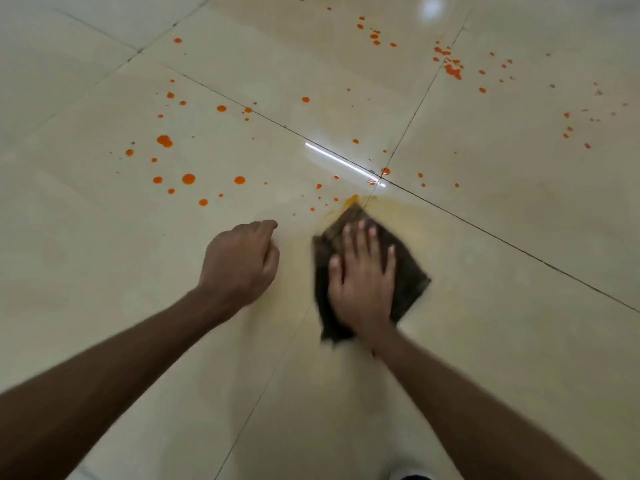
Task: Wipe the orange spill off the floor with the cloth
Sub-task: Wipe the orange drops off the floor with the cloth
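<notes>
Orange drops [188, 179] are scattered over the cream floor tiles, with more far off at the upper right, such as the orange cluster [452, 69]. A dark brown cloth [410, 268] lies flat on the floor at the centre. My right hand [362, 278] presses down on it with fingers spread. A thin yellow-orange smear [394, 206] lies around the cloth's far corner. My left hand [242, 261] rests on the floor to the left of the cloth as a loose fist, holding nothing.
Dark grout lines [485, 226] cross the glossy tiles and meet just beyond the cloth. A bright light reflection [343, 162] streaks the floor there. A bit of a shoe [410, 476] shows at the bottom edge.
</notes>
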